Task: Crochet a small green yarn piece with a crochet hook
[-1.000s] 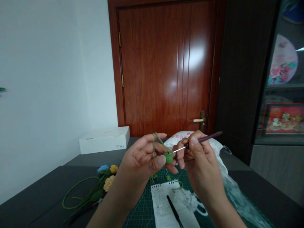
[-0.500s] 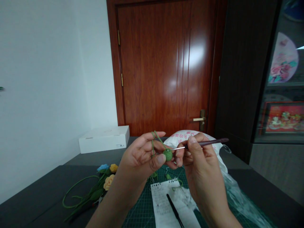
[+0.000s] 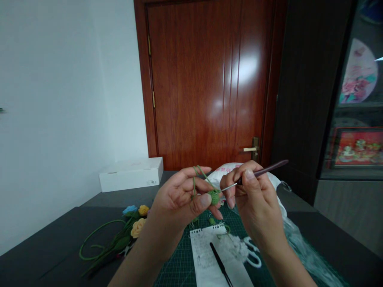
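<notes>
My left hand (image 3: 176, 197) pinches a small green crocheted ball (image 3: 214, 197) between thumb and fingers, with green yarn (image 3: 198, 175) looped over its raised fingers. My right hand (image 3: 254, 193) holds a crochet hook (image 3: 261, 173) with a dark handle like a pencil. The hook's thin silver shaft reaches left, and its tip meets the ball's right side. The two hands are close together, and the ball's far side is partly hidden by my left fingers.
Below my hands lie a green cutting mat (image 3: 176, 267), a written notepad (image 3: 203, 255) and a black rod (image 3: 220, 265). Crocheted flowers on green stems (image 3: 134, 229) lie left on the dark table (image 3: 44, 247). Behind are a white plastic bag (image 3: 227, 169), a white box (image 3: 130, 175) and a wooden door (image 3: 206, 79).
The hook's handle has swung up and its tip stays at the ball. My right hand sits slightly higher. The ball stays pinched in my left hand.
</notes>
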